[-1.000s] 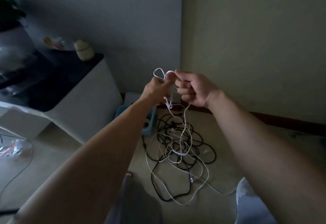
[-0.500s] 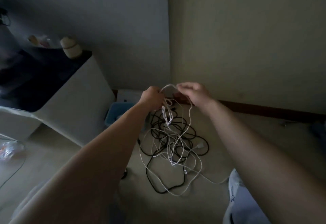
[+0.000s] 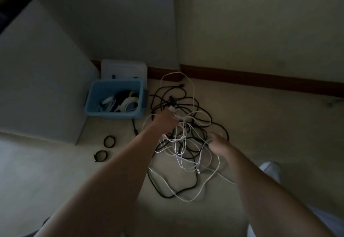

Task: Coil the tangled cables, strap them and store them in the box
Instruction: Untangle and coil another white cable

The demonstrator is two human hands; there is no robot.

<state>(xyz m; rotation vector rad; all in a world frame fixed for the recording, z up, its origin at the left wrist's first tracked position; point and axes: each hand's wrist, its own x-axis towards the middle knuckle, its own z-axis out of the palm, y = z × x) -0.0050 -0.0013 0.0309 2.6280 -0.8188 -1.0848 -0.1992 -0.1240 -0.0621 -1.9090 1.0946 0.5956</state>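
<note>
- The tangle of black and white cables (image 3: 188, 136) lies on the pale floor (image 3: 279, 134) at the centre of the frame, with one white loop reaching up to the baseboard (image 3: 260, 82).
- The left hand (image 3: 165, 123), over the tangle's upper left, grips a white cable near its plug.
- The right hand (image 3: 217, 143) reaches into the tangle's right side; blur hides whether it pinches anything.
- The blue box (image 3: 111, 114) stands left of the tangle, open, with coiled cables (image 3: 126, 104) inside.
- A white lid (image 3: 123, 70) leans behind the box.
- Two small black loops (image 3: 104, 142) lie below the box.
- A white cabinet (image 3: 42, 78) fills the left of the frame.
</note>
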